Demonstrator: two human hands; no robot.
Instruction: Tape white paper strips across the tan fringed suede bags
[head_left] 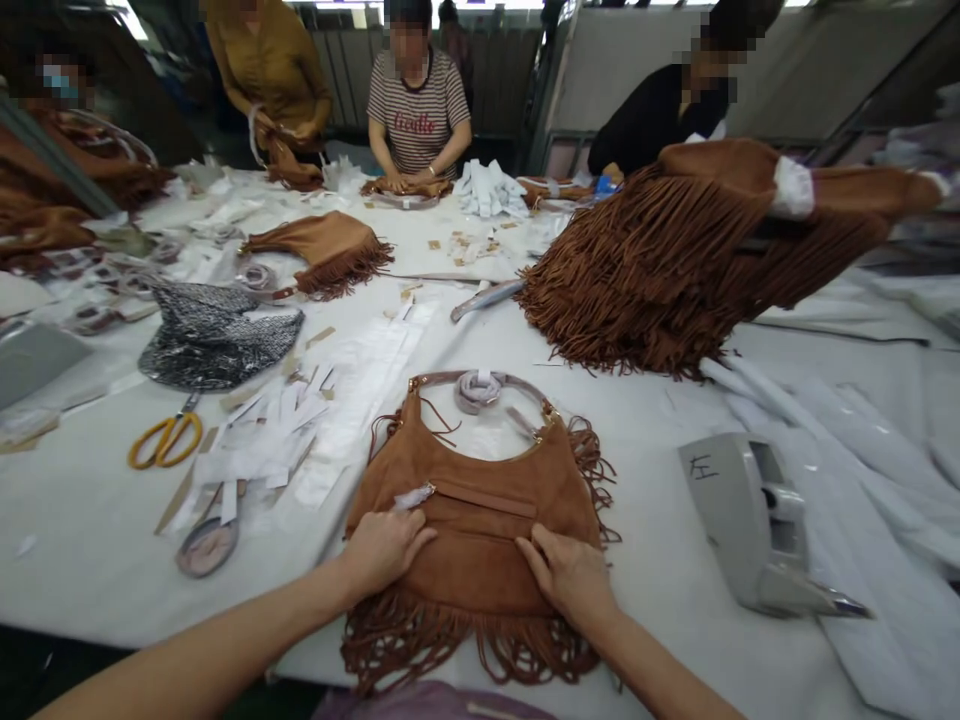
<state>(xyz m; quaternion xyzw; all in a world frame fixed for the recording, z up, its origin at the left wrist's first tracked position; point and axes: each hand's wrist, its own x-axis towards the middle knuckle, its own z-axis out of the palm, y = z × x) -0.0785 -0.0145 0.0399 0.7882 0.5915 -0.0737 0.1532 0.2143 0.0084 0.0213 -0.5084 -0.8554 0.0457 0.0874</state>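
Note:
A brown suede-look handbag (465,570) with fringe along its sides and bottom lies flat on the white table in front of me. A zipper with a wrapped pull runs across its front, and its strap (442,378) curves away at the top. My left hand (386,548) grips the bag's front just below the zipper pull, fingers curled. On the other side, my right hand (571,572) has its fingers bent and pressed together on the bag, below the zipper's right end. A wrapped coil of strap (478,391) rests within the handle's curve.
Yellow-handled scissors (166,440), paper strips (277,435) and a grey-black patterned cloth (217,335) lie left. A grey tape dispenser (750,525) stands right, below a large pile of fringed bags (660,260). Another fringed bag (330,250) lies farther back. Several people work across the table.

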